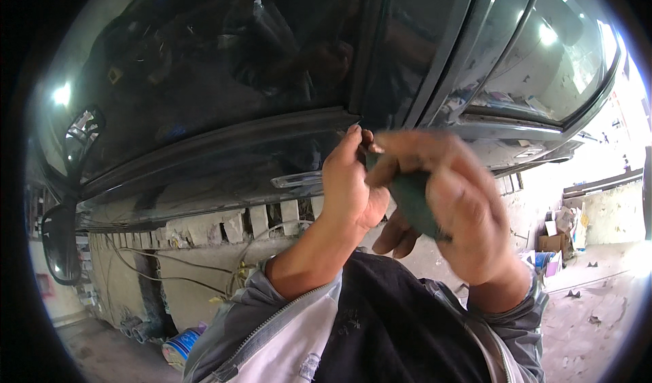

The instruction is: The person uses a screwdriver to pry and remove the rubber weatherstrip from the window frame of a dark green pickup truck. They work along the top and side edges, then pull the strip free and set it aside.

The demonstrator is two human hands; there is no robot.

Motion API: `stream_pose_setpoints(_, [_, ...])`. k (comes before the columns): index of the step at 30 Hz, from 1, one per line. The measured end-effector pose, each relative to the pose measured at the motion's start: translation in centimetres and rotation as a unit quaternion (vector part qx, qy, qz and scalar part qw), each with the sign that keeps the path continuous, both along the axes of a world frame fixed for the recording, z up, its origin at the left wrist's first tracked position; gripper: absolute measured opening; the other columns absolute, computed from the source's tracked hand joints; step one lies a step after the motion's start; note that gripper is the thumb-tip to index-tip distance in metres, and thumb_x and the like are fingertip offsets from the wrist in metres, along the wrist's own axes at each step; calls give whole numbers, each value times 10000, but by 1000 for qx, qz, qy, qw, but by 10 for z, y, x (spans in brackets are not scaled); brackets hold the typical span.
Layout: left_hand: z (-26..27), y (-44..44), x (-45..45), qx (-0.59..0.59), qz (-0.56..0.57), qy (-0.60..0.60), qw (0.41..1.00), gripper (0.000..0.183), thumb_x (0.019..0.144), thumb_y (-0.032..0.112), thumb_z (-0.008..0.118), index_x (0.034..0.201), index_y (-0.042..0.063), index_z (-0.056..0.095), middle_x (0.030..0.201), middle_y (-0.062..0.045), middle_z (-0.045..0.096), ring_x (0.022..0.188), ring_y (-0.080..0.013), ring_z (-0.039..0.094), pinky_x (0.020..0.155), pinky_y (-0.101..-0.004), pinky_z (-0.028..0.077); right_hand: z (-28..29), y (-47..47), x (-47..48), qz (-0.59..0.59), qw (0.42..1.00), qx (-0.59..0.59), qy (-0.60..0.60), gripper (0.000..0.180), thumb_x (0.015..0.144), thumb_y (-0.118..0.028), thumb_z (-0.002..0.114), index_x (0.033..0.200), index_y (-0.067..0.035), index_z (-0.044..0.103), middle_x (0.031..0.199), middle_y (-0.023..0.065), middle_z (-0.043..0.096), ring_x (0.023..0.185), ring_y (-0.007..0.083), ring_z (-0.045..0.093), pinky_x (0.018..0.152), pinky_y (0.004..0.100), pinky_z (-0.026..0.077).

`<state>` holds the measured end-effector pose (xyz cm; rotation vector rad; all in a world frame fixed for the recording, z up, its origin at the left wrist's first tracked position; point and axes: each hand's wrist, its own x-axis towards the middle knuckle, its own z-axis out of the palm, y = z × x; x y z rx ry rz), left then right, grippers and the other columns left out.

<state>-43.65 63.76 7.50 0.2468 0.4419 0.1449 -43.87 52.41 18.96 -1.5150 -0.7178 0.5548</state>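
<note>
A dark car's side stands before me, with its door window (214,67), a black window trim strip (244,133) and a chrome door handle (300,179). My left hand (351,179) is raised by the rear end of that strip, fingertips close together near the trim's corner; what they pinch is too small to tell. Beside it, my right hand (463,199), blurred, is closed around a dark green object (415,199), perhaps a piece of sheet or cloth. The fingertips of both hands nearly meet, and whether they touch is unclear.
A side mirror (61,245) juts out at the left. Below the car run a pale slotted wall (204,276) and a loose cable or hose (188,279). A blue-labelled tub (181,347) sits lower left. Cardboard boxes (552,244) and debris lie at the right.
</note>
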Motion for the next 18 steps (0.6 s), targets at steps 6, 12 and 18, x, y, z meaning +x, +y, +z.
stream_pose_setpoints(6, [-26,7,0,17,-46,-63,997,247,981,322,462,892,99,520,732,-41,522,681,-151,521,590,-298,434,-2,6,7,63,996,-14,-57,602,969,-453,350,1218,75,498,1016,224,602,640,236,667,529,292,545])
stream_pose_setpoints(12, [-61,-9,-9,130,-34,-158,978,264,1018,294,434,843,112,509,567,-7,431,421,-122,412,368,-270,353,-125,-49,5,170,910,87,-368,428,834,-226,535,1190,0,609,1108,182,620,658,278,647,574,341,559])
stream_pose_setpoints(18, [-87,2,-11,244,-47,-139,958,298,1018,286,413,806,77,439,526,-15,402,388,-115,388,361,-259,333,-178,-44,-10,116,883,55,-452,494,648,-97,618,1141,-65,626,1118,129,632,524,194,562,475,290,496])
